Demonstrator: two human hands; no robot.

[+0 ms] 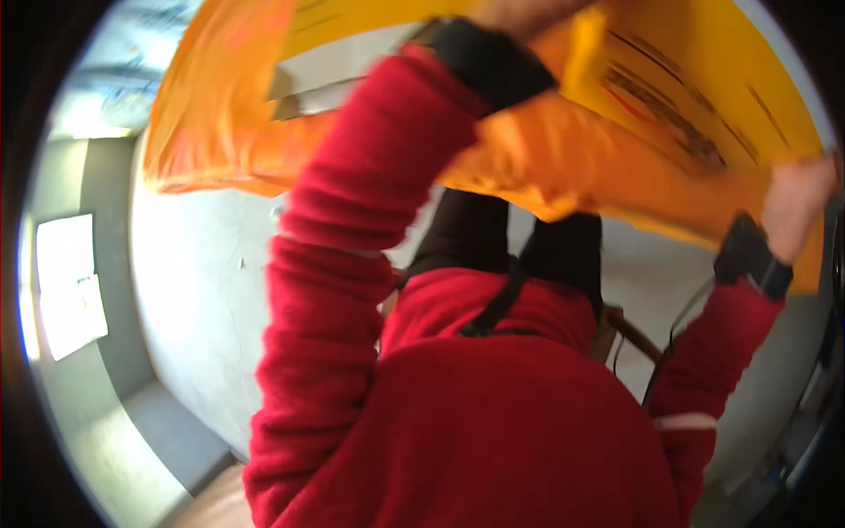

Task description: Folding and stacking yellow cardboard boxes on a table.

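Observation:
A large yellow printed sheet [687, 88], with dark lettering and a red mark, spreads over the orange cloth [563, 158] in front of me. My left hand [528, 13] reaches far forward over the yellow and orange material; its fingers are cut off by the upper edge. At the right end of the sheet, my right hand [797, 202] is against its edge, with the fingers smeared by motion. Both wrists wear black bands. Beside my left forearm, a pale flat piece with a brown cardboard-like edge [339, 75] shows among the yellow and orange.
The orange cloth hangs in folds along its near edge, just beyond my black-trousered legs. A wooden chair part [629, 330] and a thin dark cable [687, 312] are by my right side. Pale floor [202, 290] lies to the left, with a bright window [70, 286] beyond.

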